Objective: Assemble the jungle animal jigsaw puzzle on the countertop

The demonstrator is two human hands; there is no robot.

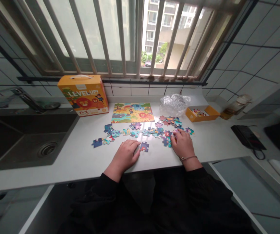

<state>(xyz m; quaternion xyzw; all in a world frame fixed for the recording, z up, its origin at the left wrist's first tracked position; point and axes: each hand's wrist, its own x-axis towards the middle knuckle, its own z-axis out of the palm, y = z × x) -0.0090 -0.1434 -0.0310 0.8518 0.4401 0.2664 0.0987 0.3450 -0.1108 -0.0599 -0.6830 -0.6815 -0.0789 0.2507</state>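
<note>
On the white counter, my left hand (126, 152) rests palm down, thumb and forefinger closed at the left edge of a dark blue puzzle piece (144, 147) with a red patch. My right hand (182, 143), a thin bracelet at its wrist, reaches into the loose pieces at the right. Its fingers curl down over them, hiding what is under the fingertips. A cluster of puzzle pieces (171, 121) lies just beyond that hand. More loose pieces (152, 130) spread leftward in an uneven row, ending with a dark blue piece (97, 143). Behind them lies a rectangular animal picture (133, 113) with a lion.
An orange puzzle box (82, 96) with a handle stands at the back left, beside the dark sink (64, 139). Crumpled bubble wrap (174, 103) and an open yellow tray (205, 117) are at the back right. Further right are a glass bottle (237, 105) and a black device (248, 139).
</note>
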